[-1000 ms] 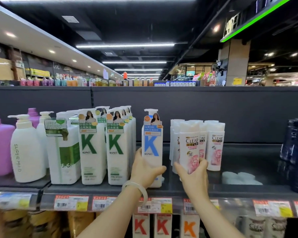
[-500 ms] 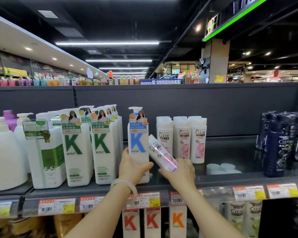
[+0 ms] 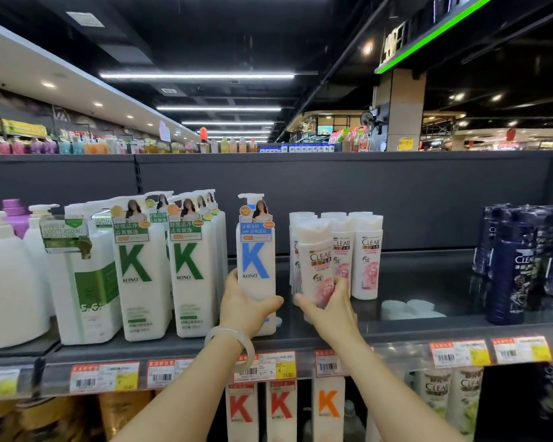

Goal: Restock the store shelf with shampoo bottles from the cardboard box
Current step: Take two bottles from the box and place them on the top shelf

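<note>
My left hand grips the lower part of a tall white pump bottle with a blue K, which stands on the dark shelf. My right hand holds a white and pink CLEAR shampoo bottle upright at the front of a group of the same CLEAR bottles. The cardboard box is out of view.
Green-K pump bottles and other white bottles fill the shelf to the left. Dark blue CLEAR bottles stand at the right. White caps lie on the shelf between. Price tags line the shelf edge; more bottles stand below.
The pink CLEAR bottle was tilted on its side half a second ago; my right hand has stood it upright. My left hand keeps its hold on the blue-K bottle.
</note>
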A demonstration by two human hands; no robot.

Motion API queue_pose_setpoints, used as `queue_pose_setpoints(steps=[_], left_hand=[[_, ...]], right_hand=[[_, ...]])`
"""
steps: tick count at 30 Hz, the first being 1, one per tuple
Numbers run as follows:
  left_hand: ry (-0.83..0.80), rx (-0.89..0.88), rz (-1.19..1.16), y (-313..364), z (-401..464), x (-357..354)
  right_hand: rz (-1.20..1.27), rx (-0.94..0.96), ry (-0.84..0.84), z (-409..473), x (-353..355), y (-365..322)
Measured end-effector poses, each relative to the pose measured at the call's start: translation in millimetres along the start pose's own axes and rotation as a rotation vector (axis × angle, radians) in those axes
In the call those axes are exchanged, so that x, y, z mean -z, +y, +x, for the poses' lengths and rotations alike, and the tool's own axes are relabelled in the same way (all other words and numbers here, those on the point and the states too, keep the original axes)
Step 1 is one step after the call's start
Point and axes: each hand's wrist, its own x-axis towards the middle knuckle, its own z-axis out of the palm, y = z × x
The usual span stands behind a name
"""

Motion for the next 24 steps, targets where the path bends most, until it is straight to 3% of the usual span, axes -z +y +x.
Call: queue_pose_setpoints(steps=[12,24], left_hand=[[0.004,-0.01,-0.014,-1,-1,0],[0.028,-0.022,-0.011,-4,-1,-2]], right_hand=[[-0.305,-0.126,0.024,15,-15,-16],[-0.361,-0.116,0.081,28,-23,-10]])
